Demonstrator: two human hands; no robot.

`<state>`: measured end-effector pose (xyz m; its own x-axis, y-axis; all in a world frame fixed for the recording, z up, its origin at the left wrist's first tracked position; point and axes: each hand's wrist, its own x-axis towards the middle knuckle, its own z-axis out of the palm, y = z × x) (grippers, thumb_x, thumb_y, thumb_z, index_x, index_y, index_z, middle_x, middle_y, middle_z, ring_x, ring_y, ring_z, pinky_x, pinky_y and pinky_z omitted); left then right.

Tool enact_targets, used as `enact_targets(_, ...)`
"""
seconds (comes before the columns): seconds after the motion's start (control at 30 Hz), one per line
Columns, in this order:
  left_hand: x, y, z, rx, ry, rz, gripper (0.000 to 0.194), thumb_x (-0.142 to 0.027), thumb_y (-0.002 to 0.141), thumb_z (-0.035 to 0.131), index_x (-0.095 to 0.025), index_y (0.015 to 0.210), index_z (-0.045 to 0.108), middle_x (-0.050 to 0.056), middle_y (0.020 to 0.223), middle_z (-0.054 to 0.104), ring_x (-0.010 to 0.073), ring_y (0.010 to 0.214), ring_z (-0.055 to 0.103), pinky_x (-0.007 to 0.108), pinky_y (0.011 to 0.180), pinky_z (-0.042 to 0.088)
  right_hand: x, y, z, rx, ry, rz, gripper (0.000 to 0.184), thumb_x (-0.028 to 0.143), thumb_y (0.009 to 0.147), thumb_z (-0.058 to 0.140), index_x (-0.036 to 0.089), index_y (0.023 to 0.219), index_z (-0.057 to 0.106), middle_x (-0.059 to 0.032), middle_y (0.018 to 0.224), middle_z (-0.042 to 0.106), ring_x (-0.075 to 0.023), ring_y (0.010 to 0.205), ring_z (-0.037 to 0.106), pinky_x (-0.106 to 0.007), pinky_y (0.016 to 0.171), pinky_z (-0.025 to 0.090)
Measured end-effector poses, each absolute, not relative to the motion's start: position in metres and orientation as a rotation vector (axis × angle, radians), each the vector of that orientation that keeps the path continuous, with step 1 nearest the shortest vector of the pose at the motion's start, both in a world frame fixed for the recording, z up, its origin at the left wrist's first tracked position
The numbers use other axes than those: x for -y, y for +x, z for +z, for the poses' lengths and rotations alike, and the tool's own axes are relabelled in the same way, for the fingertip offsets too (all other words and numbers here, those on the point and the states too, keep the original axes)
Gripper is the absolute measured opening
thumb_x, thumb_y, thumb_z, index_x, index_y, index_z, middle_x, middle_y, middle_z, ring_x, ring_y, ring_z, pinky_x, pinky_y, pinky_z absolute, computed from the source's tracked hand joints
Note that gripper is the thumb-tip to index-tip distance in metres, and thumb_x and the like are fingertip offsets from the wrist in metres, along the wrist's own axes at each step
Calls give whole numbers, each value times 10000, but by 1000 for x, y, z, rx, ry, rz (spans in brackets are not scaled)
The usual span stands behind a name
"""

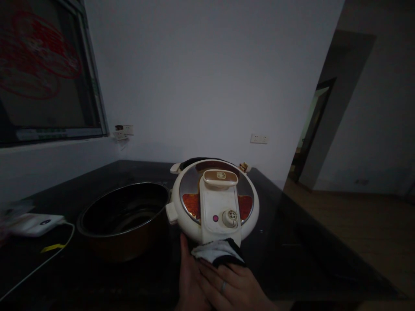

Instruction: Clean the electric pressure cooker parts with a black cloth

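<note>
A cream electric pressure cooker lid (223,203) with a brown-topped handle, a steam valve and a small pink button faces me, tilted. Behind it shows the dark rim of the cooker body (207,158). My left hand (193,278) is at the lid's lower edge, a finger upright against it and the others mostly hidden; it appears to grip the lid from below. My right hand (231,283), with a ring on one finger, is closed on a white and black cloth (218,252), pressed to the lid's lower front. Left of the lid stands a dark, round inner pot (129,248).
On the dark table (285,268), a white device (37,224) with a cable (39,265) and a yellow tag (52,248) lies at the left. Wall sockets (259,138) are on the wall behind. A window (42,73) is at the left, a doorway (313,125) at the right.
</note>
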<state>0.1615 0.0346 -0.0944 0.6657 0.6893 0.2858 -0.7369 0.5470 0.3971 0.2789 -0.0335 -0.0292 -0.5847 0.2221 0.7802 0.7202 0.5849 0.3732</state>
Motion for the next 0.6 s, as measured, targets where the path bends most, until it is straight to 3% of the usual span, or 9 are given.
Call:
enact_targets(0.13,-30,171,-79,199,487,786,585,-591,905,345,-183,1150,686,104,943,758,293,995,678,454,931,502,40,292,-27,2183,-748,-970,355,148,996,341,208,985,691,44,1090,729,-56,864,674,-186,606,477)
enact_targets(0.23,-31,175,-78,312,513,787,596,-573,926,299,-188,1201,662,92,1184,687,259,1234,544,423,1104,323,46,305,-24,2226,-760,-1042,315,198,998,379,248,1035,688,87,1175,684,-50,1043,639,-163,779,494)
enact_targets(0.33,-32,176,-80,433,543,797,549,-490,966,237,-228,1294,591,42,1324,598,183,1371,380,362,1174,141,51,323,-24,2227,-768,-1101,281,241,993,414,276,1055,686,119,1203,656,-79,1144,600,-256,1118,315)
enact_targets(0.43,-31,178,-78,476,538,813,469,-371,989,236,-284,1317,560,-11,1362,561,133,1382,352,327,1180,90,53,346,-32,2238,-795,-1070,279,250,988,415,244,1073,681,93,1212,651,-144,1241,539,-385,1195,151)
enact_targets(0.53,-30,181,-70,536,524,822,427,-304,985,282,-314,1288,583,-34,1398,519,143,1373,372,341,1182,106,53,370,-50,2207,-909,-919,306,248,971,427,192,1207,614,12,1241,651,-184,1307,466,-414,1187,169)
enact_targets(0.6,-30,181,-63,569,525,795,429,-276,984,283,-293,1296,577,-18,1418,496,158,1376,368,361,1184,109,53,383,-62,2094,-1043,-752,363,216,948,441,198,1294,550,-30,1272,636,-189,1298,475,-413,1158,263)
